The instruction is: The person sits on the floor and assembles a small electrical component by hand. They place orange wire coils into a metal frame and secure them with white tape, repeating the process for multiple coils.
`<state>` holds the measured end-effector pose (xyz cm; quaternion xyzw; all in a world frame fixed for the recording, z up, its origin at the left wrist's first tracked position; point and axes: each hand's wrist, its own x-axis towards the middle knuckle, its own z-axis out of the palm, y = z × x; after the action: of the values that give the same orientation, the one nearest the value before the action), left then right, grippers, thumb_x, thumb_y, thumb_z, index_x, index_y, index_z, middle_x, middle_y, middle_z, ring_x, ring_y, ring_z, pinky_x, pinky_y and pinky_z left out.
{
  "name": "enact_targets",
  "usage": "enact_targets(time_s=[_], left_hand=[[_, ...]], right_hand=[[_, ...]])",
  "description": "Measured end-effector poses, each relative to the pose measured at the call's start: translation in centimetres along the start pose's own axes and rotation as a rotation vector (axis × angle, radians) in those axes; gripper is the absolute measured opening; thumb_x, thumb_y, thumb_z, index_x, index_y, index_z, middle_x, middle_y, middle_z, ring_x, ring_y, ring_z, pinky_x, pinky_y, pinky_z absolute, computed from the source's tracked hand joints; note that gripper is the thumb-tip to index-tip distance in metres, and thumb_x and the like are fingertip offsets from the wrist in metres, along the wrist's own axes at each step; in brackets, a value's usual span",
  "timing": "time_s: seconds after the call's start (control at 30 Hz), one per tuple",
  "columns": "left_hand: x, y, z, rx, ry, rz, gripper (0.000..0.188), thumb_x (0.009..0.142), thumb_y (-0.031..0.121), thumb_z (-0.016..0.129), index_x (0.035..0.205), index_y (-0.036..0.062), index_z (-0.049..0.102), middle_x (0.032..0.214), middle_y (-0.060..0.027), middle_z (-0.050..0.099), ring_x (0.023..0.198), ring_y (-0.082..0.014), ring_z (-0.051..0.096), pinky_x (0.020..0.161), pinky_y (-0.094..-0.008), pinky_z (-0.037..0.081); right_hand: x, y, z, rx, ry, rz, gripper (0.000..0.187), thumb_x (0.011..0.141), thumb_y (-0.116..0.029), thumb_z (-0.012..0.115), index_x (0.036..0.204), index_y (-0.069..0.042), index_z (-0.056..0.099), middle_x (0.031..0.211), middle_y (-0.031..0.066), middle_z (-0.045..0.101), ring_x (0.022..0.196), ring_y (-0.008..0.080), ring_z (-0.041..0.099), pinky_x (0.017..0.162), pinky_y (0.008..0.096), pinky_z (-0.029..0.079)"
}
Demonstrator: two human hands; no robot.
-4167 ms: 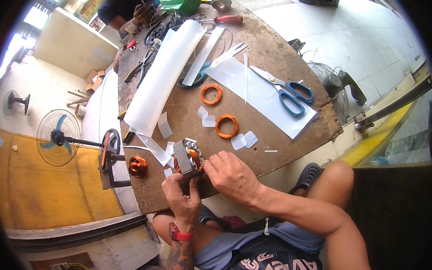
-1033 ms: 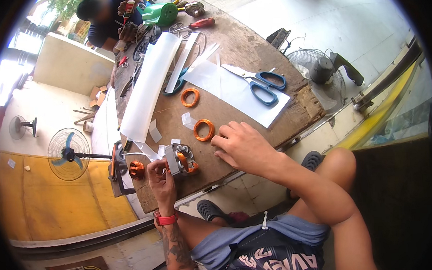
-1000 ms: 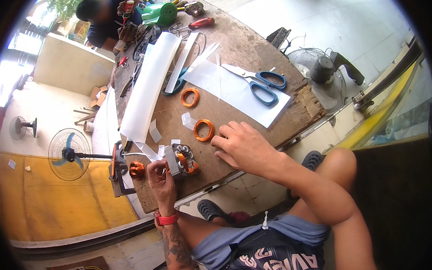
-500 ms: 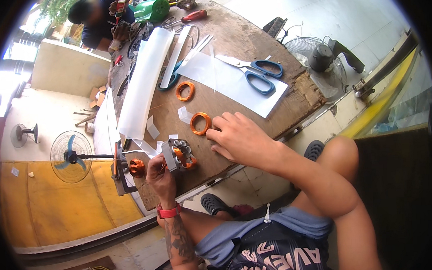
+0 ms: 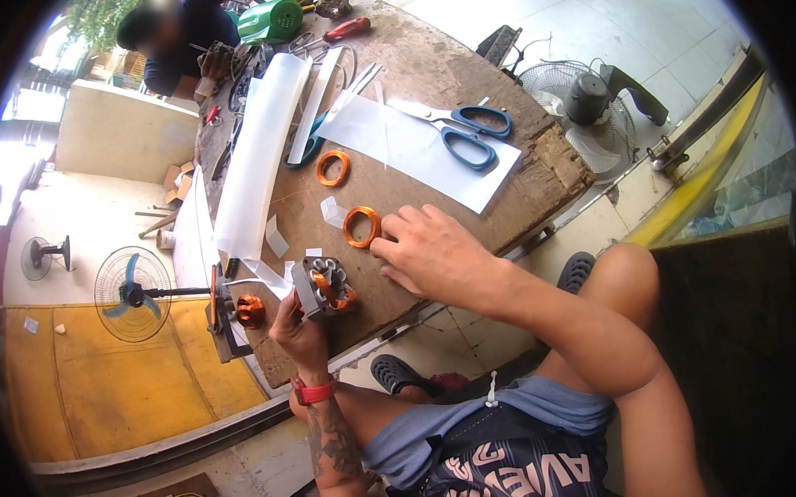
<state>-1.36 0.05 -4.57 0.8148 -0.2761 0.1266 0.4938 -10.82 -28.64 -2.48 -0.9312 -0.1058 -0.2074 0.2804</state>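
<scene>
Near the table's front edge, my left hand (image 5: 299,338) is closed on the left side of a stator (image 5: 308,290), a grey metal core with white slot liners and copper windings. My right hand (image 5: 434,249) lies low over the wood, fingers bent and thumb apart. Its fingertips are at the right rim of a copper wire coil (image 5: 361,227) lying flat; whether they touch it is hard to tell. A second copper coil (image 5: 332,169) lies farther back. Small folded pieces of clear plastic sheet (image 5: 332,212) are beside the nearer coil. A wound copper bundle (image 5: 251,312) sits left of my left hand.
Blue-handled scissors (image 5: 464,130) rest on a white sheet (image 5: 439,171); another pair (image 5: 343,104) lies farther left. A rolled plastic sheet (image 5: 261,157) spans the table's left. Behind are a red screwdriver (image 5: 347,29), a green housing (image 5: 269,21) and a person (image 5: 176,45). Fans stand on both sides.
The view has shifted slightly. My left hand's grip on the stator has altered a little, while my right hand stays beside the coil. The person at the back has lowered a red-and-white bottle out of sight.
</scene>
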Motion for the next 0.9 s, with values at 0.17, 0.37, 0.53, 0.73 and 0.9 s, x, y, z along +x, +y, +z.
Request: enact_targets(time_s=[0.17,0.37,0.53,0.73,0.9], left_hand=[[0.0,0.8,0.4,-0.043,0.017,-0.011,0.042,0.083,-0.021,0.066,0.121,-0.0066,0.074,0.112,-0.0107,0.077,0.100,-0.0161,0.074,0.091,-0.0298,0.059],[0.5,1.2,0.1,-0.018,-0.010,0.007,0.045,0.075,-0.024,0.062,0.115,-0.0072,0.075,0.113,-0.0110,0.074,0.103,-0.0182,0.073,0.090,-0.0300,0.059],[0.5,1.3,0.1,0.039,-0.011,0.017,0.043,0.076,-0.023,0.062,0.113,-0.0061,0.076,0.110,-0.0106,0.075,0.101,-0.0180,0.074,0.090,-0.0302,0.059],[0.4,0.6,-0.2,0.094,-0.028,0.035,0.042,0.075,-0.022,0.062,0.110,-0.0057,0.077,0.110,-0.0114,0.077,0.102,-0.0197,0.074,0.092,-0.0313,0.058],[0.0,0.1,-0.5,-0.006,-0.052,-0.026,0.034,0.086,-0.014,0.073,0.119,-0.0069,0.072,0.117,-0.0121,0.075,0.109,-0.0184,0.072,0.097,-0.0323,0.057]], right_hand=[[0.4,-2.1,2.1,0.157,0.019,0.013,0.031,0.094,-0.021,0.072,0.123,-0.008,0.071,0.110,0.0112,0.063,0.106,0.0284,0.062,0.093,0.0421,0.048],[1.1,-3.3,4.0,0.145,0.021,0.029,0.037,0.095,-0.019,0.070,0.129,-0.006,0.070,0.111,0.0140,0.063,0.108,0.0294,0.062,0.094,0.0430,0.047],[1.4,-3.2,4.1,0.188,0.046,0.042,0.030,0.093,-0.017,0.070,0.119,-0.004,0.070,0.112,0.0137,0.063,0.108,0.0297,0.061,0.093,0.0426,0.047],[1.3,-3.1,4.0,0.189,0.112,0.017,0.024,0.092,-0.017,0.071,0.112,-0.004,0.069,0.109,0.0132,0.063,0.106,0.0297,0.062,0.092,0.0421,0.049],[2.8,-1.6,2.8,0.179,0.086,0.090,0.023,0.097,-0.021,0.069,0.113,-0.004,0.071,0.108,0.0124,0.064,0.105,0.0302,0.063,0.092,0.0422,0.050]])
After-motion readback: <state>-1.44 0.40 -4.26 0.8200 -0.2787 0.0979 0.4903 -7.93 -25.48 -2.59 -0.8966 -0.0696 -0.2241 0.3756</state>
